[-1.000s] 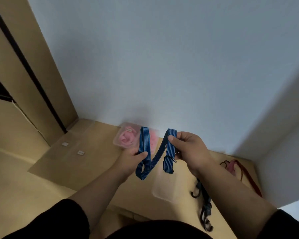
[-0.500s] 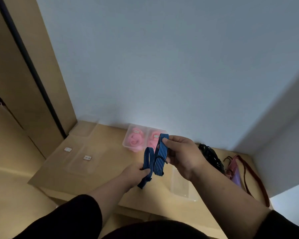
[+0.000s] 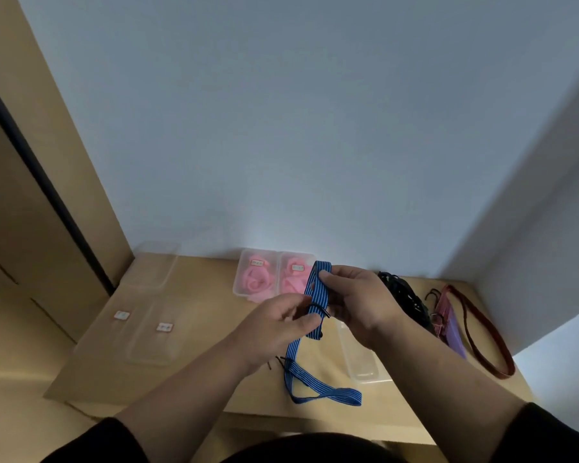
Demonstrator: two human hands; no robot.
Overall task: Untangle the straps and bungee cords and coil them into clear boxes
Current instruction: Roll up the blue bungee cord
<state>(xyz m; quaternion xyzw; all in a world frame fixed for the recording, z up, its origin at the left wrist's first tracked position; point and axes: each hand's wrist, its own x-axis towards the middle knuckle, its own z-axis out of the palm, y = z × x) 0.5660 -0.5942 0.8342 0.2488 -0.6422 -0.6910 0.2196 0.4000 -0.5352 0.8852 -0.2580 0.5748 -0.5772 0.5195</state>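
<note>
A blue striped bungee strap (image 3: 316, 289) with black hooks is held above the wooden table (image 3: 208, 372). My right hand (image 3: 358, 300) pinches its folded top end between thumb and fingers. My left hand (image 3: 278, 324) grips the strap just below, near a black hook. The strap's lower part hangs down and loops on the table near the front edge. An open clear box (image 3: 360, 357) lies under my right wrist. Two clear boxes (image 3: 273, 275) at the back hold coiled pink straps.
Several clear boxes and lids with small labels (image 3: 154, 329) lie on the left of the table. A black tangle of cords (image 3: 403, 295), a purple strap (image 3: 450, 332) and a red strap (image 3: 485, 342) lie on the right. White walls stand behind and right, a wooden panel left.
The strap has unfolded: its lower part now hangs down and loops on the table. My left hand has risen to grip it beside my right hand.
</note>
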